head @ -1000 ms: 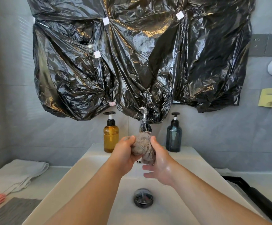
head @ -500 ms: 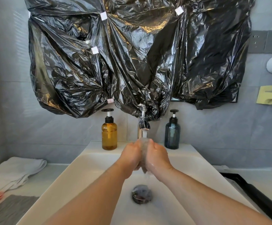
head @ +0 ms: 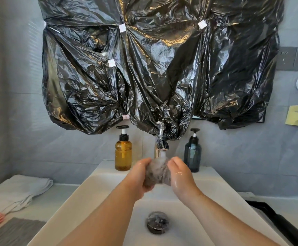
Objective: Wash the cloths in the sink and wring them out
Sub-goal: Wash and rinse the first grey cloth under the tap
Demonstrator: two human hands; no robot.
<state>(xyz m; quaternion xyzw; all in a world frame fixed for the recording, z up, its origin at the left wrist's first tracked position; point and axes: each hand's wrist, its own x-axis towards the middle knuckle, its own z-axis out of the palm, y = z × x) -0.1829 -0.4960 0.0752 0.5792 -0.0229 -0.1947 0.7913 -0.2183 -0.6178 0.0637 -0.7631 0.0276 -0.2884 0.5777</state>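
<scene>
Cloth (head: 158,173) between both hands over the sink (head: 98,196), under the tap (head: 160,141) at twelve o'clock; bottles (head: 123,153) flank the tap; towels (head: 18,190) at nine.

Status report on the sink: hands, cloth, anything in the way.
Left hand and right hand both clamped on grey cloth. Cloth bunched under running faucet, above sink. Nothing obstructing.

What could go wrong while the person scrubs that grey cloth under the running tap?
Splashing: the stream from the tap lands on the bunched grey cloth held high above the sink, so spray may wet the folded white towel on the counter.

Slipping: the left hand and right hand look wet, so either grip could let the cloth fall onto the drain.

The amber bottle stands close to the moving hands and might get knocked.
</scene>
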